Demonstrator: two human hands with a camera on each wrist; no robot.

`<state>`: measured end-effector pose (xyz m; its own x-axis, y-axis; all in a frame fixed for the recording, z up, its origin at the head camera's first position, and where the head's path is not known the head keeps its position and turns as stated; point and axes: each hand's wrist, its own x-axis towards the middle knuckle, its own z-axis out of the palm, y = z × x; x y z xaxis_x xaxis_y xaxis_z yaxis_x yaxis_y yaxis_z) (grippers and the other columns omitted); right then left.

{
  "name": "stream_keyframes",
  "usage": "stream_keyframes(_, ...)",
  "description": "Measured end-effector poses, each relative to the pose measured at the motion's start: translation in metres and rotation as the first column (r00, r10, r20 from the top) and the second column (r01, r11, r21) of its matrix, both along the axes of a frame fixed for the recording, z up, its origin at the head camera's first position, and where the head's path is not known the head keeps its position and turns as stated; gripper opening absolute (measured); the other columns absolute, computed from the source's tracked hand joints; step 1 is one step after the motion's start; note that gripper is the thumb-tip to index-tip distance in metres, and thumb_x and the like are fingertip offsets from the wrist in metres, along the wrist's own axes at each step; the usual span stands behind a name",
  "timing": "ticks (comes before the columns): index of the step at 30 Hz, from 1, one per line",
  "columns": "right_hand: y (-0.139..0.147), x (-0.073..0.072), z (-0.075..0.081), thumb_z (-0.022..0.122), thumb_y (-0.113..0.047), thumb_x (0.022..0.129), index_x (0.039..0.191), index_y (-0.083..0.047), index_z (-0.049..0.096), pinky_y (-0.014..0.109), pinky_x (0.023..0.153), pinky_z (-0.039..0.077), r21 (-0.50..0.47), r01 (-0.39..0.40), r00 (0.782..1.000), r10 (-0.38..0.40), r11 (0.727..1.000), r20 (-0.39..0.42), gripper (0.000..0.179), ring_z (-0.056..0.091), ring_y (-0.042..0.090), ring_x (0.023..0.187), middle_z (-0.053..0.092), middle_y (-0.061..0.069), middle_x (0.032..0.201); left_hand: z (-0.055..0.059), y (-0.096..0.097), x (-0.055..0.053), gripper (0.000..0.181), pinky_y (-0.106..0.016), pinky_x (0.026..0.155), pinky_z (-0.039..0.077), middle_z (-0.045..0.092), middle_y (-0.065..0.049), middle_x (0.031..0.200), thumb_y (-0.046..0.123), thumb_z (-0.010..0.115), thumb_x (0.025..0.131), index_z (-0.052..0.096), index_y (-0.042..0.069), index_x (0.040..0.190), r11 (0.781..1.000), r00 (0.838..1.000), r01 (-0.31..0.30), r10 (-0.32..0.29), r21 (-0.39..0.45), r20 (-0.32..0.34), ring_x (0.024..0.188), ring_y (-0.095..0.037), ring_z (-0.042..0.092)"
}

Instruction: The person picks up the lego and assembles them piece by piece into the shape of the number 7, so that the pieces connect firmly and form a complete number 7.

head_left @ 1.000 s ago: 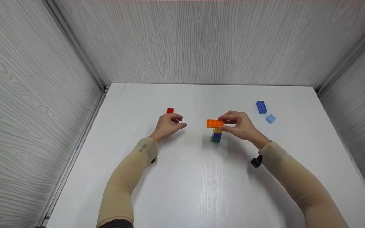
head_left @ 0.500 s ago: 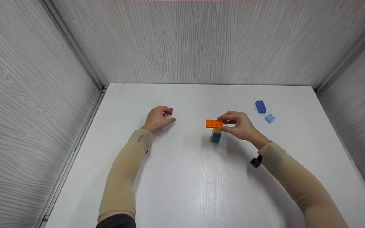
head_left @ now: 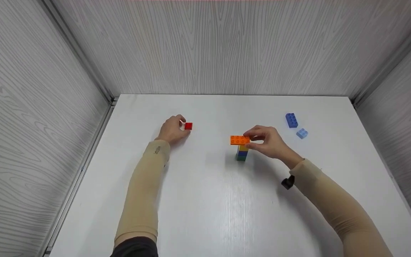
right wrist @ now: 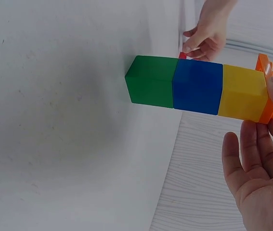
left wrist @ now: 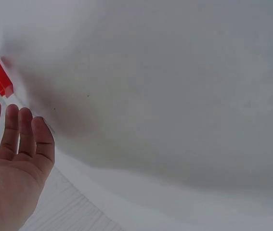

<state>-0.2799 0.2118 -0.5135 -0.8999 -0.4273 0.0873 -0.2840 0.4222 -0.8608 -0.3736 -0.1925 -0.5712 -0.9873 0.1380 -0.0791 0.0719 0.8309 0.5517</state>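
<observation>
My right hand (head_left: pixel 268 142) pinches the right end of a flat orange brick (head_left: pixel 237 140) between thumb and fingers. That orange brick lies across the top of an upright stack. In the right wrist view the stack shows a yellow brick (right wrist: pixel 244 91), a blue brick (right wrist: pixel 197 86) and a green brick (right wrist: pixel 151 82) at the bottom. At the left, a red brick (head_left: pixel 188 126) rests on the table beside my left hand (head_left: pixel 172 130). The left thumb and fingers stand apart near it, and the left wrist view shows the red brick (left wrist: pixel 2 79) beyond the gap between them.
A dark blue brick (head_left: pixel 291 120) and a small light blue brick (head_left: pixel 302 133) lie at the back right of the white table (head_left: pixel 205 200). Grey wood-patterned panels (head_left: pixel 205 46) close off the back and both sides.
The left hand has moved left and slightly away from me, round to the left side of the red brick, which shows more fully now. The right hand stays on the orange brick.
</observation>
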Motion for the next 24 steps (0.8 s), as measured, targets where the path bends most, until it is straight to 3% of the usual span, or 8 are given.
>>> stream_keyframes(14,-0.002,0.001,0.0,0.086,-0.007,0.098,0.129,-0.01,0.084,0.057,0.116,0.06,0.001,-0.012,1.0,0.013,1.0,-0.003,0.031,0.073,0.031,0.12,0.079,0.014,0.128,-0.004,0.005,-0.009,0.056,-0.051,0.109,0.055,0.068,-0.017,0.129,0.03,0.074,0.099,0.062,0.007,0.148,0.998,1.0,0.014,-0.012,-0.063,0.027,0.115,-0.033,0.064)
stream_keyframes(24,0.0,-0.001,-0.001,0.086,-0.006,0.098,0.128,-0.008,0.084,0.052,0.114,0.062,-0.004,-0.027,0.999,0.027,1.0,-0.022,0.03,0.073,0.03,0.119,0.079,0.015,0.129,-0.008,0.008,-0.014,0.045,-0.051,0.109,0.057,0.071,-0.018,0.129,0.031,0.072,0.102,0.071,0.007,0.139,0.997,1.0,0.026,-0.026,-0.076,-0.003,0.116,-0.034,0.066)
